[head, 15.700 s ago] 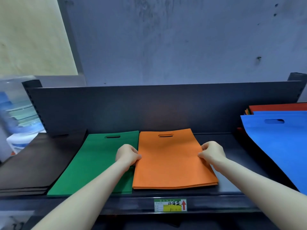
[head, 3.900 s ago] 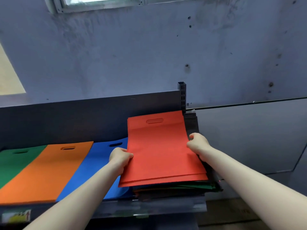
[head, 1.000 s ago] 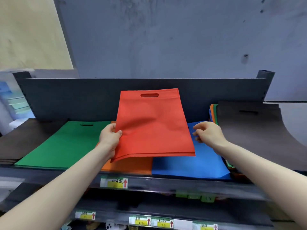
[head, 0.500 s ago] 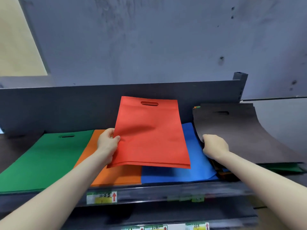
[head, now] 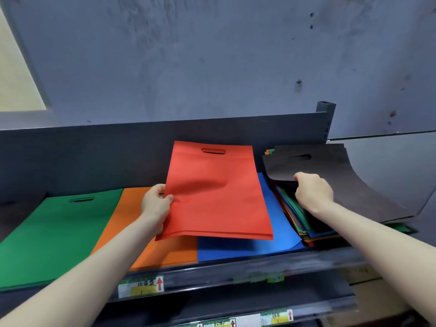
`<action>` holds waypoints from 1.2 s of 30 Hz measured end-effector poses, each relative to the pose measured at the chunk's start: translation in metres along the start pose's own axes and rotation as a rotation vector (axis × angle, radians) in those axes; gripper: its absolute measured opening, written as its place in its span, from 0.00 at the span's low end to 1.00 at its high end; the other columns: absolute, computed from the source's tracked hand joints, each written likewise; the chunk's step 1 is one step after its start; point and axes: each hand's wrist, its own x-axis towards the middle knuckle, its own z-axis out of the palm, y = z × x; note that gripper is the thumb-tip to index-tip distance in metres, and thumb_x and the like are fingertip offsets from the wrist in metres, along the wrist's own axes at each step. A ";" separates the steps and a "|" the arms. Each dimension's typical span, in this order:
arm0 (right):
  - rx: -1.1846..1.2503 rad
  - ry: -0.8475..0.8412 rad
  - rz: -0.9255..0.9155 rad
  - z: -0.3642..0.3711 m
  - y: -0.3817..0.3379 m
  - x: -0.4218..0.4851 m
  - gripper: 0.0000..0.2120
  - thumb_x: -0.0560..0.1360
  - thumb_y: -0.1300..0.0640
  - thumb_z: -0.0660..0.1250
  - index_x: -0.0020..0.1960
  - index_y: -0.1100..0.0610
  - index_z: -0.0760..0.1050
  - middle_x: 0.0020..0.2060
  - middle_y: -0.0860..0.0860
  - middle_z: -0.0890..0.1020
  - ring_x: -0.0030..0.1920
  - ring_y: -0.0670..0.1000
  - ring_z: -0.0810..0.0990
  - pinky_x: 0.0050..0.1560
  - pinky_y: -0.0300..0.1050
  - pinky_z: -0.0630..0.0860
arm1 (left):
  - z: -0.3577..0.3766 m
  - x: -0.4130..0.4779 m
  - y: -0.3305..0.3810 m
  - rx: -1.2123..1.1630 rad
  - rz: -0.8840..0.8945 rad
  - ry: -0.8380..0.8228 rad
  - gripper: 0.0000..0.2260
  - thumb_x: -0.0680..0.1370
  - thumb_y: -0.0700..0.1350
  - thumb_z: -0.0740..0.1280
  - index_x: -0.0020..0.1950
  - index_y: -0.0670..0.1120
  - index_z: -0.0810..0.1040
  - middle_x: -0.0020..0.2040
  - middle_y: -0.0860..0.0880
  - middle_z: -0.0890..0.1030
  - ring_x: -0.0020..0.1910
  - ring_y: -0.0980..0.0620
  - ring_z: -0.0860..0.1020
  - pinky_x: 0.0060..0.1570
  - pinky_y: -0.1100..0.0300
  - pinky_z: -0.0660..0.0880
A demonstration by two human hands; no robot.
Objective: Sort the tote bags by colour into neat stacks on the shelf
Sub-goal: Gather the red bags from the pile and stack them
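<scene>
My left hand [head: 156,204] pinches the left edge of a red tote bag [head: 215,192], held tilted above the orange stack [head: 144,244] and the blue stack [head: 247,246]. A green stack [head: 54,234] lies further left on the shelf [head: 212,272]. At the right sits a mixed pile [head: 297,220] of green, orange, blue and black bags. My right hand [head: 312,193] grips the edge of the black bag [head: 349,182] on top of that pile and lifts its left side up.
The shelf's dark back panel [head: 94,156] rises behind the stacks, with an upright post [head: 326,116] at the right end. A price label [head: 141,285] sits on the front rail. A lower shelf [head: 259,310] shows below. Another black stack [head: 14,208] lies at the far left.
My right hand has taken hold of the top black bag and raised its left edge, baring the mixed bags beneath. The red bag stays in my left hand, nearly still.
</scene>
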 end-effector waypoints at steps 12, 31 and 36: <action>-0.094 -0.178 -0.003 0.005 -0.003 -0.003 0.07 0.74 0.57 0.66 0.40 0.57 0.70 0.40 0.53 0.77 0.39 0.56 0.74 0.36 0.41 0.69 | 0.007 -0.002 0.004 -0.035 0.008 -0.017 0.07 0.80 0.38 0.61 0.51 0.49 0.76 0.47 0.46 0.80 0.47 0.43 0.79 0.49 0.46 0.78; 0.091 0.045 -0.171 -0.024 -0.038 -0.005 0.11 0.68 0.68 0.57 0.46 0.62 0.76 0.44 0.62 0.80 0.46 0.65 0.78 0.36 0.47 0.71 | 0.016 -0.007 0.004 -0.038 -0.011 -0.038 0.07 0.80 0.38 0.61 0.51 0.49 0.76 0.47 0.46 0.80 0.47 0.43 0.79 0.51 0.45 0.78; 0.152 0.101 -0.333 -0.036 -0.081 -0.018 0.14 0.68 0.67 0.57 0.50 0.60 0.77 0.47 0.60 0.82 0.48 0.64 0.79 0.42 0.52 0.77 | 0.014 -0.009 0.008 -0.041 0.009 -0.020 0.08 0.80 0.37 0.61 0.49 0.49 0.76 0.46 0.46 0.80 0.47 0.43 0.79 0.50 0.45 0.78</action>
